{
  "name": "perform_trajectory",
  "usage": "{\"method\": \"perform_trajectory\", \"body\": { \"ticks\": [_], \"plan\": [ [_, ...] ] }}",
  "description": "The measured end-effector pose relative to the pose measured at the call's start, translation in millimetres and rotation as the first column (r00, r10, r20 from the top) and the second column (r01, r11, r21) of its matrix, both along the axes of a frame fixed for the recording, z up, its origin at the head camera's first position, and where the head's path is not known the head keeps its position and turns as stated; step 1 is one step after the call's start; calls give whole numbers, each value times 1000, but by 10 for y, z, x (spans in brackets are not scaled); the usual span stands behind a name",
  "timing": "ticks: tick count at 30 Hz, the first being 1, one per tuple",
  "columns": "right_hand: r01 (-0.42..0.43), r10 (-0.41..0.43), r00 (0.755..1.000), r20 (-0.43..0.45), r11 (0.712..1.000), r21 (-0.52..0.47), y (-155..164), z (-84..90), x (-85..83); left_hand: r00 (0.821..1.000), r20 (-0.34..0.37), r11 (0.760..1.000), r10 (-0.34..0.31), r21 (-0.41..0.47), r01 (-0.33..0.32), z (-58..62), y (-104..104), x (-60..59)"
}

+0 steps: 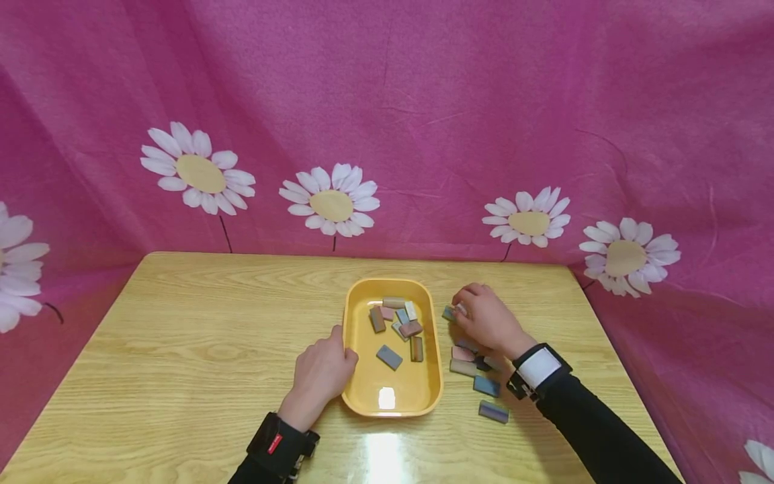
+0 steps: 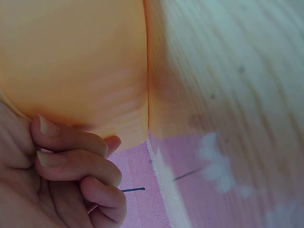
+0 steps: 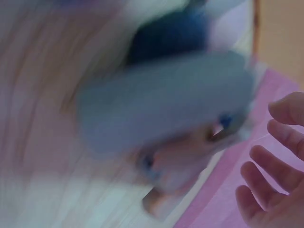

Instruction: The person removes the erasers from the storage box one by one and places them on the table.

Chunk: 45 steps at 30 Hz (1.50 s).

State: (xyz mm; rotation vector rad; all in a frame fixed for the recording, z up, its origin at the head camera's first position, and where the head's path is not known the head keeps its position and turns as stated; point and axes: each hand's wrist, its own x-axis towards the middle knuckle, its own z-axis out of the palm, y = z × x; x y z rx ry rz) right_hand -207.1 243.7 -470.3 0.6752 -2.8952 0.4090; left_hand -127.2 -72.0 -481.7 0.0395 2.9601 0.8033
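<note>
My left hand (image 1: 320,368) grips the left side of a yellow plastic tray (image 1: 349,403), thumb at the rim. In the left wrist view its fingers (image 2: 80,166) curl against the tray's outer wall. Inside the tray lie several small rectangular blocks, among them a grey block (image 1: 390,357) and a brown-striped block (image 1: 416,349). My right hand (image 1: 491,323) is right of the tray, above loose blocks, with a bluish block (image 1: 449,313) by its fingertips. In the right wrist view the fingers are loosely bent and apart, holding nothing visible; a blurred grey-blue block (image 3: 166,102) lies before them.
Nearer the front, right of the tray, lie a beige block (image 1: 463,368), a blue block (image 1: 486,386) and a purple-striped block (image 1: 494,411). The wooden table (image 1: 199,363) ends at a pink cloth (image 1: 417,134) with printed daisies, which hangs behind and along the sides.
</note>
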Motion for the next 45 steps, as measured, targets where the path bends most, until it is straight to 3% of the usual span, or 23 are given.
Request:
{"method": "perform_trajectory", "body": {
  "ticks": [6, 9, 14, 17, 23, 30, 35, 41, 45],
  "plan": [
    [28, -22, 998, 52, 992, -120, -261, 77, 232, 1000, 6, 1000, 11, -7, -11, 14, -5, 8],
    [81, -64, 991, 117, 986, -147, -382, 55, 348, 1000, 14, 1000, 16, -11, -16, 20, -9, 17],
    [165, -143, 981, 130, 970, -177, -559, -30, 511, 1000, 17, 1000, 22, -14, -22, 24, -19, 25],
    [210, -178, 974, 138, 941, -265, -653, -91, 575, 1000, 12, 999, 26, -20, -26, 23, -28, 27],
    [308, -235, 947, 217, 850, -427, -759, -241, 634, 1000, 13, 999, 25, -24, -25, 24, -38, 30],
    [335, -249, 940, 233, 802, -495, -804, -307, 652, 999, 28, 999, 29, -24, -28, 34, -59, 36],
    [387, -270, 919, 287, 756, -529, -800, -326, 688, 999, 33, 1000, 11, -13, -11, 17, -51, 50],
    [380, -264, 922, 283, 762, -524, -782, -302, 660, 1000, 17, 1000, 17, -22, -17, 18, -35, 27],
    [383, -264, 920, 290, 761, -524, -755, -265, 645, 1000, 21, 999, -20, -49, 21, 89, -28, -28]
  ]
}}
